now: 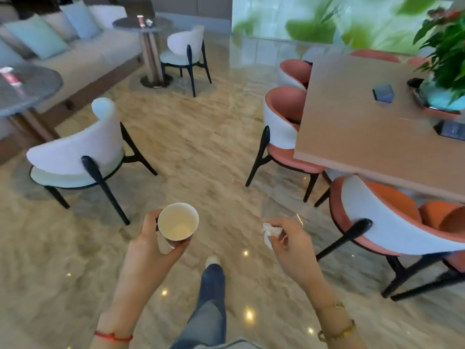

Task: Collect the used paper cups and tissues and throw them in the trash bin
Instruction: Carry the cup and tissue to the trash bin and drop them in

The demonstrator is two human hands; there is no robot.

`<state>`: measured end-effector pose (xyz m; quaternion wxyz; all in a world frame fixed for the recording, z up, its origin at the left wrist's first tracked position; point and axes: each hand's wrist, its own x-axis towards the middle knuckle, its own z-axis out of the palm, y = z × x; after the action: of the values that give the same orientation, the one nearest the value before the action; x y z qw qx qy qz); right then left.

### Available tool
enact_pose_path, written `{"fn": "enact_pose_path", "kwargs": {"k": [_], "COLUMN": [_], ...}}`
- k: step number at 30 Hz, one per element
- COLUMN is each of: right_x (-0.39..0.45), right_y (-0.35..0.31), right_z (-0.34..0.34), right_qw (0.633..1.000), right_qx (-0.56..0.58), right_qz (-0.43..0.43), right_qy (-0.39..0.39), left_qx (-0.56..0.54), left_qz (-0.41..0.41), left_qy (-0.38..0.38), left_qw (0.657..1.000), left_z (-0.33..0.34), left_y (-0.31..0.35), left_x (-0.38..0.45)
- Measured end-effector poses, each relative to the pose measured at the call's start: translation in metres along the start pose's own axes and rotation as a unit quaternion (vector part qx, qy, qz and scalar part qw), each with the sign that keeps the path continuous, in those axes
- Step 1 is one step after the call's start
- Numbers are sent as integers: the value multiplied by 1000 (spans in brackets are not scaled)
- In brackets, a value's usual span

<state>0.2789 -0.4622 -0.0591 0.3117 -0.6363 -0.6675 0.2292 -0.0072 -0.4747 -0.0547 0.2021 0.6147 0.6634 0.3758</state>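
My left hand (151,244) grips a white paper cup (178,224) with a reddish base, held upright over the floor with its empty inside showing. My right hand (289,241) pinches a crumpled white tissue (269,233) between the fingers. Another red and white cup (10,78) stands on the dark round table (37,84) at the left. A third cup (140,20) with a bit of tissue (149,22) beside it sits on the far round table (130,22). No trash bin is in view.
A white chair (75,152) stands at the left and another (185,50) by the far table. A wooden table (364,117) with a potted plant (445,59) and pink chairs (284,122) fills the right. A sofa (75,54) lines the left wall. Marble floor runs between them.
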Motion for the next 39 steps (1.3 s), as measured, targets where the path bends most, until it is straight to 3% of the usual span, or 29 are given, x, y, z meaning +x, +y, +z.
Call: {"fn": "enact_pose_path", "kwargs": {"k": [17, 26, 39], "right_x": [449, 674, 1027], "right_y": [3, 56, 104], "right_z": [62, 75, 53], "right_qw": [1000, 998, 998], "right_qx": [16, 27, -1], "right_qz": [19, 54, 37], "right_qy": [5, 36, 46], "left_qx": [28, 20, -5], "left_qz": [24, 31, 22], "left_qy": [-6, -28, -29], "left_qw": [999, 999, 999], "left_z": [69, 165, 275], "left_y": [-26, -24, 11], "left_x": [452, 684, 1016]}}
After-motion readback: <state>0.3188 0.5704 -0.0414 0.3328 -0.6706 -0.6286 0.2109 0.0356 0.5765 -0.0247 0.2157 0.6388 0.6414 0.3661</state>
